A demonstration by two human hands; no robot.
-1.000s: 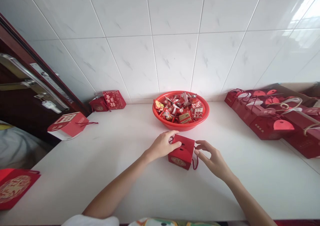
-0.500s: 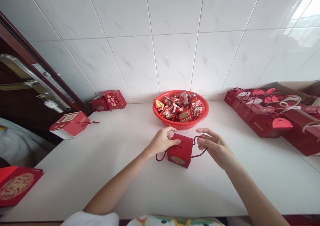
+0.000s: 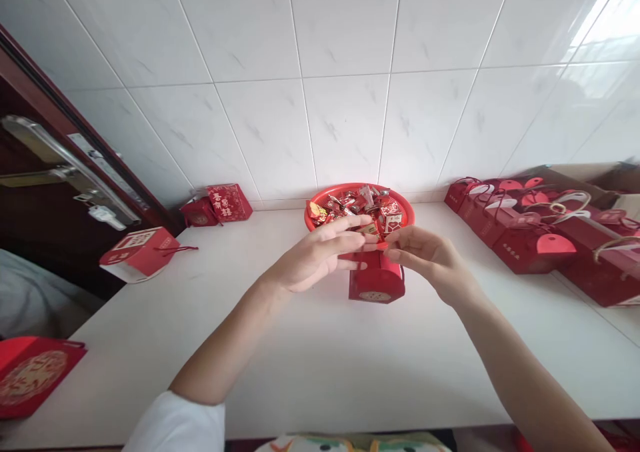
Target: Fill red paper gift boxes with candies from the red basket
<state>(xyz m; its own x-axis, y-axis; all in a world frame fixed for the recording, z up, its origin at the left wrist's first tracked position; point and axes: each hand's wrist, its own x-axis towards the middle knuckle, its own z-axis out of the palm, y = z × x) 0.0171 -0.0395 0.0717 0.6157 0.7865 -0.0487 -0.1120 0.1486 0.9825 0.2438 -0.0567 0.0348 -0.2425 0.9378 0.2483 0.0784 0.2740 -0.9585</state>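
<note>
A small red gift box (image 3: pixel 376 281) with a gold emblem stands on the white table, in front of the candy basket. My right hand (image 3: pixel 425 257) has its thumb and fingertips pinched together at the top of this box, around its red top piece. Whether cord or card lies between the fingertips is hard to see. To the left of the box's top, my left hand (image 3: pixel 323 252) reaches over with fingers stretched and spread. It covers part of the box's upper left side. A dark red cord runs down the box's right side.
Behind the box, a red plastic basket (image 3: pixel 311 220) holds wrapped candies. Several filled red gift boxes (image 3: pixel 530 247) line the right side, with a cardboard carton (image 3: pixel 583 173) behind. More red boxes (image 3: pixel 143 253) sit at the left, near a dark door (image 3: pixel 35 199) with keys.
The gift box has moved away from me toward the basket and now stands upright. My right hand went from its side cord to its top; my left hand lifted off with fingers extended.
</note>
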